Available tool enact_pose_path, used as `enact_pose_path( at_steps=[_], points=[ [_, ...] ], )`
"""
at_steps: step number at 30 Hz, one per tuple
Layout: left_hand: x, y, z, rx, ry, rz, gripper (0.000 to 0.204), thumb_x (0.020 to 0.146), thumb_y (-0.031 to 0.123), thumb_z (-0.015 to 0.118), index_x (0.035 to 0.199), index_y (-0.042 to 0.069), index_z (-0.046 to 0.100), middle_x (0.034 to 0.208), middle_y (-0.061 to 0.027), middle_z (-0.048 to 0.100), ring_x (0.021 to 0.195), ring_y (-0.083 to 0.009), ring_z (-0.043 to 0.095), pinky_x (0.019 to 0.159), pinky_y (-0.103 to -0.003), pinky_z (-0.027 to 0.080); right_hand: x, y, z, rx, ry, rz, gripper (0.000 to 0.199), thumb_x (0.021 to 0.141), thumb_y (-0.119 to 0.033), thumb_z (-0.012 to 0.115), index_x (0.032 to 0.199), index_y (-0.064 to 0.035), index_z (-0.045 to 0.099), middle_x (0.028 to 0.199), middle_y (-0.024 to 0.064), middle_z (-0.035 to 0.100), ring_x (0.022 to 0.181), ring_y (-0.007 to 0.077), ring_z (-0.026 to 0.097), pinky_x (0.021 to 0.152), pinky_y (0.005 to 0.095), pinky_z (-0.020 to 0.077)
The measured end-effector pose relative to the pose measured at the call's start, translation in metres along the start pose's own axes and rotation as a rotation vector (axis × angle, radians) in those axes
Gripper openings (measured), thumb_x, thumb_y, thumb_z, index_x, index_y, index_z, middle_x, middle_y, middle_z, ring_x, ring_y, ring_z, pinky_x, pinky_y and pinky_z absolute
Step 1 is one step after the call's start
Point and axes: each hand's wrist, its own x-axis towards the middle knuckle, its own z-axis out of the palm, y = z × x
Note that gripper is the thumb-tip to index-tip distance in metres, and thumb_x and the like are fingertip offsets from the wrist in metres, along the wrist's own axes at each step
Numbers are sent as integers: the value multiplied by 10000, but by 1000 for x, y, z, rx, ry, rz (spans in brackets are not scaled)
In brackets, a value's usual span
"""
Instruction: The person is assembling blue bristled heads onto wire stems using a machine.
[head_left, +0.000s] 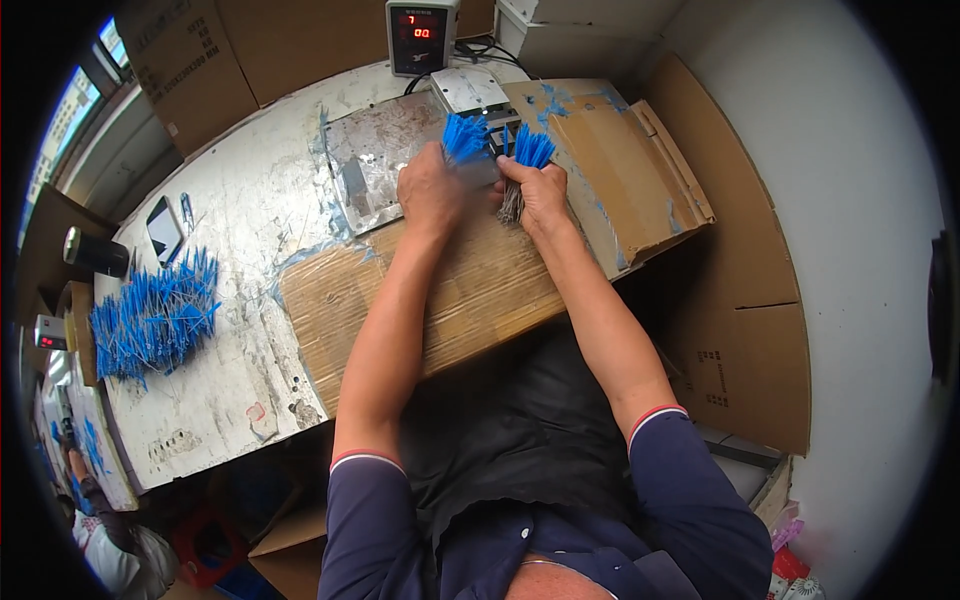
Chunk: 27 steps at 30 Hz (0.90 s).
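My left hand point(430, 190) is closed round a bunch of thin blue-tipped pieces point(465, 136), whose blue ends stick up above the fist; its inner side is smeared by motion. Close beside it, my right hand point(541, 195) grips a second bunch point(533, 147) between thumb and fingers, blue ends up, with thin grey wire-like ends point(511, 203) hanging below. Both hands are over the metal plate's right side, just in front of a small metal fixture point(500, 125) that they partly cover. A single blue piece stands upright between the bunches.
A large pile of blue-tipped pieces point(158, 318) lies at left, near a phone point(163, 230) and a black cylinder point(95, 252). A box with red digits point(421, 38) stands behind. Cardboard point(430, 300) covers the front edge; a flattened carton point(625, 180) lies right. Another person's arm point(85, 480) shows far left.
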Motion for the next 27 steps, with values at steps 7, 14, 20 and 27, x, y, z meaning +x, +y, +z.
enact_pose_path(
  at_steps=[7, 14, 20, 27],
  points=[
    [-2, 5, -2, 26, 20, 117, 185, 812, 65, 650, 995, 44, 636, 930, -182, 692, 910, -391, 662, 795, -500, 497, -3, 5, -13, 72, -28, -78, 139, 815, -10, 757, 907, -8, 654, 770, 87, 668, 582, 176, 658, 467, 311, 562],
    [-1, 0, 2, 85, 28, 116, 144, 816, 47, 638, 959, 38, 623, 890, -190, 676, 875, -404, 655, 780, -510, 492, -6, -4, -15, -104, -140, -12, 124, 810, -2, 755, 852, -18, 640, 693, 68, 641, 504, 146, 616, 422, 274, 510],
    [1, -8, 9, -15, 154, -57, 92, 868, 74, 631, 934, 33, 583, 846, -211, 654, 811, -435, 644, 728, -525, 477, 8, -6, -5, -212, -38, -42, 125, 786, 4, 762, 790, -8, 638, 658, 69, 632, 474, 150, 601, 409, 275, 494],
    [3, -10, 8, -61, 232, -4, 114, 881, 102, 643, 953, 37, 582, 854, -208, 659, 843, -438, 643, 744, -530, 469, 13, -2, 3, -246, 10, -35, 112, 785, -6, 767, 795, 1, 656, 664, 77, 641, 497, 154, 613, 419, 286, 510]
  ],
)
